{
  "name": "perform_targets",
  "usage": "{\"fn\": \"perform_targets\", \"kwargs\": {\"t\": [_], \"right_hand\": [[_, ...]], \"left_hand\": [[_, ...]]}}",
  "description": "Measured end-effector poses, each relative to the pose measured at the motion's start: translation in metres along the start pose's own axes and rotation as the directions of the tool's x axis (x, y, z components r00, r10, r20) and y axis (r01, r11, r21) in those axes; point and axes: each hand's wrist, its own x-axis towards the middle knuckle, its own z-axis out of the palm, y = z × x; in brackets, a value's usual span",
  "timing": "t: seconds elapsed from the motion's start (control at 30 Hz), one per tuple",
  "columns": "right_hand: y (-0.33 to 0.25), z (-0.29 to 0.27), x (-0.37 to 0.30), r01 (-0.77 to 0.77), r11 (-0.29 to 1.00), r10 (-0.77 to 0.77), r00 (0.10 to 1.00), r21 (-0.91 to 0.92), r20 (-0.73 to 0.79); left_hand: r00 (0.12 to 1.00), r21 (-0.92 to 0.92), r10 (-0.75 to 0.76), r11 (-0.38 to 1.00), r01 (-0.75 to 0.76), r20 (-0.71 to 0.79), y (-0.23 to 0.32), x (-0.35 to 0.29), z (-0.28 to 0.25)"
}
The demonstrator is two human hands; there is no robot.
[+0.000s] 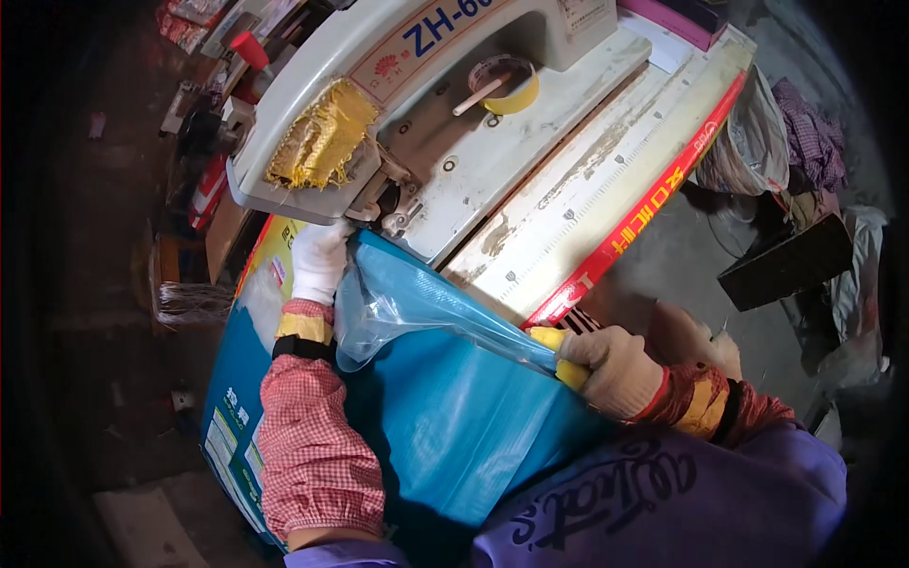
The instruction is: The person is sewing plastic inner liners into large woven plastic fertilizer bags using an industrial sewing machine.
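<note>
A large blue woven bag (454,417) with a clear plastic liner (379,317) at its mouth hangs at the front of an industrial sewing machine (559,118). My left hand (320,260), in a white glove, grips the bag's mouth at its left corner, just by the presser foot (393,204). Its fingertips are partly hidden beneath the machine head. At the other end of the stretched mouth, my right hand (611,367) closes on the bag's corner. That glove is beige with yellow fingertips. Between both hands the bag's edge runs taut, the liner bunched near the left one.
On the machine bed lie a roll of yellow tape (516,97) and a pale stick. A yellow woven pad (327,133) is fixed on the machine head. A white table edge with a red strip (634,222) runs rightward. An open cardboard box (786,265) and plastic bags stand at right.
</note>
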Motion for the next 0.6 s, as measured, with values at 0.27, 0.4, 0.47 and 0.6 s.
{"fn": "perform_targets", "kwargs": {"t": [0.27,0.4,0.47,0.6], "right_hand": [[-0.017,-0.01,0.005,0.023,0.834,0.046,0.993,-0.552,0.112],[0.0,0.0,0.007,-0.125,0.849,0.232,0.961,-0.513,0.15],[0.0,0.004,0.008,-0.296,0.83,0.366,0.929,-0.472,0.061],[0.018,0.057,0.055,-0.754,0.621,0.752,0.65,-0.216,-0.11]], "left_hand": [[0.923,-0.278,-0.211,0.911,0.306,0.322,0.017,-0.021,-0.033],[0.83,-0.116,-0.299,0.912,0.394,0.47,0.017,-0.026,-0.037],[0.877,-0.055,-0.227,0.96,0.274,0.423,0.028,-0.006,-0.037],[0.958,0.082,-0.099,0.993,0.079,0.269,-0.043,0.002,0.013]]}}
